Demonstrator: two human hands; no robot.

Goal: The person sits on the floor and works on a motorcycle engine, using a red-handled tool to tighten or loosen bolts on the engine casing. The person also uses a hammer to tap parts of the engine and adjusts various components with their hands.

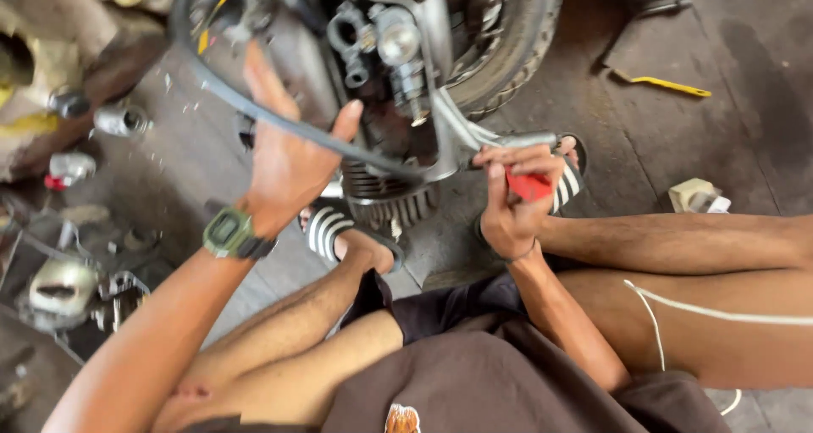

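Sat low on the workshop floor (694, 136), knees wide, right up against the motorcycle engine (385, 102). Left hand (284, 158) up and out, fingers spread, palm pressed behind a grey hose (254, 107) that curved down across the engine towards the finned cylinder (394, 197); touching it with thumb and fingertips, not closed around it. Green wristwatch (229, 232) strapped on that arm. Right hand (512, 200) curled tight around a red-handled tool (529, 185), held just beside the silver frame tube (495, 138) at the engine's lower right. Working end of the tool hidden behind the fingers, so contact with the tube impossible to tell. Striped sandals (326, 230) planted under the engine, one on each side. Tyre (517, 47) just behind. Yellow-handled tool (669, 84) lying well apart on the floor, upper right. Loose metal parts (63, 285) scattered at far left.
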